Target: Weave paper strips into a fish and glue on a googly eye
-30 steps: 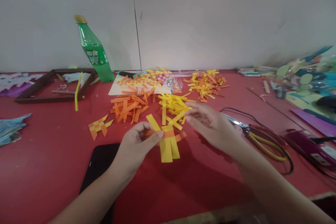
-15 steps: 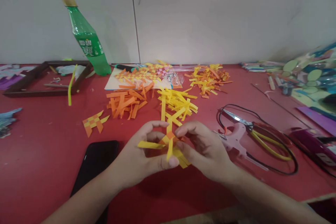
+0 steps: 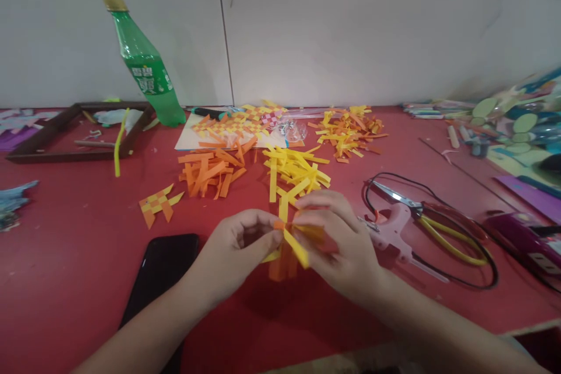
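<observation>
A small weave of yellow and orange paper strips (image 3: pixel 283 263) is held up between both hands over the red table. My left hand (image 3: pixel 241 251) pinches its left side with thumb and forefinger. My right hand (image 3: pixel 339 239) grips the right side, its fingers bent around yellow strip ends and slightly blurred. Orange ends hang below the weave, and one yellow strip slants across its front. Just beyond the hands lie a heap of yellow strips (image 3: pixel 295 172) and a heap of orange strips (image 3: pixel 213 170). A finished-looking woven paper fish (image 3: pixel 158 204) rests flat at the left.
A black phone (image 3: pixel 164 274) lies beside my left forearm. To the right are a pink glue gun (image 3: pixel 394 228) with its cord and yellow-handled scissors (image 3: pixel 447 239). A green bottle (image 3: pixel 151 70) stands behind, next to a brown frame (image 3: pixel 61 156). Mixed scraps (image 3: pixel 350 131) lie farther back.
The weave has turned in my hands: orange strips now hang down where yellow ends showed before. My left thumb has drawn back to the weave's edge, and my right fingers have shifted over it.
</observation>
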`<act>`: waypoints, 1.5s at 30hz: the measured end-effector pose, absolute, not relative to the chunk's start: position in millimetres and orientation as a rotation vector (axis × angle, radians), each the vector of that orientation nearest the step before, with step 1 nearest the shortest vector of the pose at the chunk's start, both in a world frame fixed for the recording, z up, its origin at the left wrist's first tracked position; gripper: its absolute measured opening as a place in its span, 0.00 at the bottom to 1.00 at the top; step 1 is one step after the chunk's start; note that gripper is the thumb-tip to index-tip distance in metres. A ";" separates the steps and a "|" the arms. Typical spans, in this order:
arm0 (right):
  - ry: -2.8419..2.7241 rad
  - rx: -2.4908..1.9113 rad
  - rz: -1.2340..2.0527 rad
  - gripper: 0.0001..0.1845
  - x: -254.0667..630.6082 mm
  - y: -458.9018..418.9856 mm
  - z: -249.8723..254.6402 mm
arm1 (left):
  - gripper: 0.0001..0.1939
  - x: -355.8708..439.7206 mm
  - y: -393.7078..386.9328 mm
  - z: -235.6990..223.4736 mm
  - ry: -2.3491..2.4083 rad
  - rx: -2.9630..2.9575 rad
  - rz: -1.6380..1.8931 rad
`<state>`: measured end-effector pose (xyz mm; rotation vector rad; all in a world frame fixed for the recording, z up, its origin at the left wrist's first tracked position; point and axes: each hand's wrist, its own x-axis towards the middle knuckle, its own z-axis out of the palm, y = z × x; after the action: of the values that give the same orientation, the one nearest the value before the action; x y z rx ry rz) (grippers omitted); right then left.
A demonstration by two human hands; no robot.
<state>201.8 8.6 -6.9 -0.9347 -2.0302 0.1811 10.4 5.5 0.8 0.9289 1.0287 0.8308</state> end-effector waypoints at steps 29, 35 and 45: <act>-2.242 -0.857 0.048 0.05 205.1 13.2 -3.1 | 0.06 10.1 3.3 -1.4 1.110 1.260 0.767; -2.251 -0.841 0.061 0.06 203.0 12.7 -5.0 | 0.08 9.3 -0.4 -2.1 1.140 1.392 0.765; -2.174 -0.788 0.294 0.06 205.4 16.2 3.2 | 0.09 8.3 -1.8 1.6 1.087 1.466 0.747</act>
<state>205.4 16.2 3.2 -0.7882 -2.1739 0.2941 8.3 -1.8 1.6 1.4664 1.0870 0.7468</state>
